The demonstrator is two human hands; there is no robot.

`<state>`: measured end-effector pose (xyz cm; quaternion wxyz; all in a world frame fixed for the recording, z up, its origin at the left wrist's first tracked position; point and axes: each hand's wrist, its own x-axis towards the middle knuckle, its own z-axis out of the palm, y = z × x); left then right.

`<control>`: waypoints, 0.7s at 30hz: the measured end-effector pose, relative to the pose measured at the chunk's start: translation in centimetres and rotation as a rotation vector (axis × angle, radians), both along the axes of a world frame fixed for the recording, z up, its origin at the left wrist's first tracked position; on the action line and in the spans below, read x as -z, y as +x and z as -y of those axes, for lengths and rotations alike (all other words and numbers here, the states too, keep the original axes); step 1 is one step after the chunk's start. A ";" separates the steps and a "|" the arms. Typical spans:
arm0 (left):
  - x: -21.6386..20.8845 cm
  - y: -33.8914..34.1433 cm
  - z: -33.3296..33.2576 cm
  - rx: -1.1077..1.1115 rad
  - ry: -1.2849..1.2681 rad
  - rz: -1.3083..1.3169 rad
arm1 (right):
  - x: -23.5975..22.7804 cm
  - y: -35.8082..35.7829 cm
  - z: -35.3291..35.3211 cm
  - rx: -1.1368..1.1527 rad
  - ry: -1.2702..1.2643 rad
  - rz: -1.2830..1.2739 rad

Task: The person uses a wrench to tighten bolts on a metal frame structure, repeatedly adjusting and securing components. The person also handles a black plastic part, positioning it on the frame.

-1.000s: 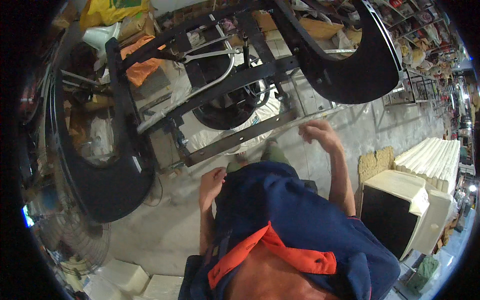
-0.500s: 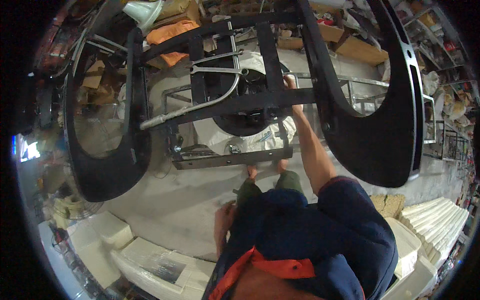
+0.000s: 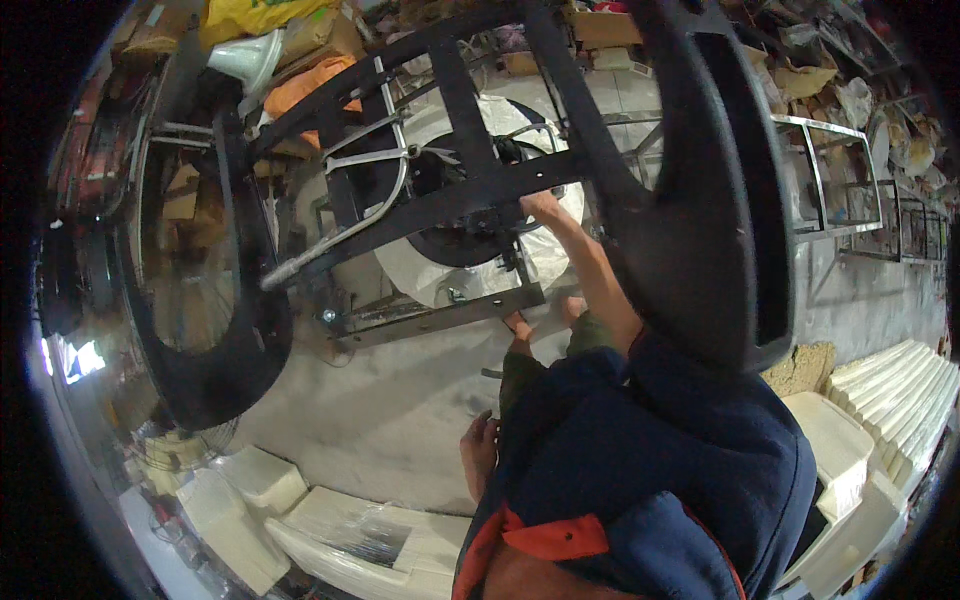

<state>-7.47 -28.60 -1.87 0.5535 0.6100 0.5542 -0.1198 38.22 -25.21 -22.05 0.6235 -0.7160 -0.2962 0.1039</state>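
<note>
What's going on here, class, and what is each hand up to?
A person stands at a large black frame with curved side panels. The right hand is at its near crossbar; its fingertips are hard to make out. The left hand hangs loosely curled beside the body, away from the frame. A wrench lies by a bent metal tube on the frame.

Navy shirt [image 3: 700, 430], orange-red collar [image 3: 562, 536]
</note>
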 end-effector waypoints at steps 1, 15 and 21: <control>0.3 0.1 -0.4 0.027 0.007 0.015 | -1.2 -0.6 0.5 -0.059 -0.028 -0.280; 0.2 13.5 -4.4 -0.370 -0.415 0.878 | -10.3 -9.1 9.2 -0.340 0.483 -1.298; 1.3 19.0 -5.9 -0.470 -0.582 1.313 | -9.3 -9.7 11.3 -0.372 0.399 -1.212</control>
